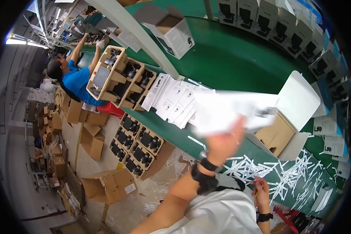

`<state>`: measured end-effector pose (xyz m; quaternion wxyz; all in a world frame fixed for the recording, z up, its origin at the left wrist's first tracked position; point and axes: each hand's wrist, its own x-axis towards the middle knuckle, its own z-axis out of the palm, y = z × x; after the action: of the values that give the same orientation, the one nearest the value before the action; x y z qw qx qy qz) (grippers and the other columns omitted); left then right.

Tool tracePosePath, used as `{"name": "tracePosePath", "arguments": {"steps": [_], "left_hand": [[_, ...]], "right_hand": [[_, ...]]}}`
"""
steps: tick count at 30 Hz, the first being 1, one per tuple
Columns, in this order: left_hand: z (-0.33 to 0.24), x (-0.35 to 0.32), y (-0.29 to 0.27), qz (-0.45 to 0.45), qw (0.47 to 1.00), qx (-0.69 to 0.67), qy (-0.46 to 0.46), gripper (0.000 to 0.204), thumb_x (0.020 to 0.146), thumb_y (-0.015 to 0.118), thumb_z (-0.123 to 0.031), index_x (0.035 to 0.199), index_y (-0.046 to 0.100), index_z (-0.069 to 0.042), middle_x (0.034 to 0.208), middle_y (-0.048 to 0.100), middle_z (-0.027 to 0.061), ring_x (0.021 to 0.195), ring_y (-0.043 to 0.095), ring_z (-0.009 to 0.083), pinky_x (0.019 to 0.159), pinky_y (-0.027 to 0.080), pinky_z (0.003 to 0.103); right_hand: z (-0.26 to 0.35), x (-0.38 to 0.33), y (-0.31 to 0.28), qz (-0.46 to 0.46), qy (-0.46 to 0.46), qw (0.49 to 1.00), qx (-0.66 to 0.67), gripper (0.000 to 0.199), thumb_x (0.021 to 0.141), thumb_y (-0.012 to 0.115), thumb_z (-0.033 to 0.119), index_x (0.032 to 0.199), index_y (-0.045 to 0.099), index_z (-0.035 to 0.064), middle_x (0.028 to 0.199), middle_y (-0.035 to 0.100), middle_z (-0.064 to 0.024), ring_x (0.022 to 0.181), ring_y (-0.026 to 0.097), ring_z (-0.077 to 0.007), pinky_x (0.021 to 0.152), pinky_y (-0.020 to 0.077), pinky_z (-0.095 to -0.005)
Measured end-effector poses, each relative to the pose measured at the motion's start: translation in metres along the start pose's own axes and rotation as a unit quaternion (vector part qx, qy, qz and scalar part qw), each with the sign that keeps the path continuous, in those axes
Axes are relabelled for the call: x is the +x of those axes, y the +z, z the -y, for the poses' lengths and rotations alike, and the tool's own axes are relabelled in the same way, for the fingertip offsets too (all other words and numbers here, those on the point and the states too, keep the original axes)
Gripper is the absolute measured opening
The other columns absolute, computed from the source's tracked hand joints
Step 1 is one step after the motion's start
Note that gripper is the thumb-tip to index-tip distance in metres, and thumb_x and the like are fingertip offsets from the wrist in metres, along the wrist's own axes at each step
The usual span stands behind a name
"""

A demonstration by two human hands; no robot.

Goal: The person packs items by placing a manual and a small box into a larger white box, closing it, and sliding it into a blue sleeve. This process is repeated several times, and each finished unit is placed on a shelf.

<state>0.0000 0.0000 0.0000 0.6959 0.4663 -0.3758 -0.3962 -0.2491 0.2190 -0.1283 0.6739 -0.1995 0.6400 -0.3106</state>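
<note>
**Leaflet in hand over an open carton, packing line**

Holding a white printed leaflet (238,111) aloft, the left hand (222,142) grips it by its lower edge; the sheet is blurred, so it seems to be on the move. It hangs just left of, and partly over, an open brown carton (279,134) with a white lid flap raised, standing on the green worktop (230,58).

Item: right hand (261,189), low and close to the body, fingers curled shut. Whether it pinches anything I cannot tell.

Item: fanned stack of matching leaflets (171,99) on the worktop, left of the carton.

Item: white paper strips (284,173), scattered thickly across the near edge of the worktop.

Item: further printed sheets (327,126) along the right side; a row of closed white boxes (269,21) at the far edge; one open white box (169,29) farther up the line.

Item: cardboard trays of dark devices (123,76) on a rack, more trays (138,146) below on the floor (117,136).

Item: a co-worker in a blue shirt (76,80), well apart, reaching toward a shelf.

Step in hand, as I judge it: a leaflet being carried to the carton. Seating it would call for lowering the sheet flat through the opening, clear of the raised flap.
</note>
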Motion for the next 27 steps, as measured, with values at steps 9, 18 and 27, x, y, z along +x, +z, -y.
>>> {"name": "tracePosePath", "arguments": {"steps": [9,18,27], "left_hand": [[0.001,0.038,0.067,0.162,0.906,0.204,0.334,0.021,0.066,0.074,-0.005,0.080,0.058,-0.004,0.126,0.053,0.0192,0.118,0.049,0.0434,0.095,0.043,0.053],[0.057,0.015,0.065,0.216,0.893,0.296,0.262,0.064,0.072,0.072,-0.003,0.132,0.048,-0.007,0.132,0.050,0.0194,0.112,0.058,0.0405,0.091,0.050,0.047],[0.091,-0.008,0.059,0.182,0.968,0.164,0.053,0.048,0.090,0.056,0.000,0.137,0.050,-0.005,0.116,0.061,0.0216,0.103,0.063,0.0391,0.088,0.052,0.040]], "right_hand": [[0.007,0.013,-0.047,-0.059,0.029,0.993,-0.098,0.025,0.106,0.048,0.025,0.120,0.060,0.0078,0.092,0.070,-0.0047,0.053,0.047,-0.0053,0.048,0.0382,-0.0210],[0.040,0.026,-0.058,-0.084,-0.166,0.960,-0.209,0.017,0.102,0.057,0.015,0.110,0.065,0.0025,0.093,0.068,-0.0027,0.077,0.059,-0.0087,0.071,0.0471,-0.0224],[0.217,0.044,0.001,-0.201,-0.372,0.905,0.044,0.039,0.102,0.060,0.027,0.136,0.059,0.0098,0.109,0.066,0.0002,0.062,0.041,0.0007,0.051,0.0296,-0.0164]]}}
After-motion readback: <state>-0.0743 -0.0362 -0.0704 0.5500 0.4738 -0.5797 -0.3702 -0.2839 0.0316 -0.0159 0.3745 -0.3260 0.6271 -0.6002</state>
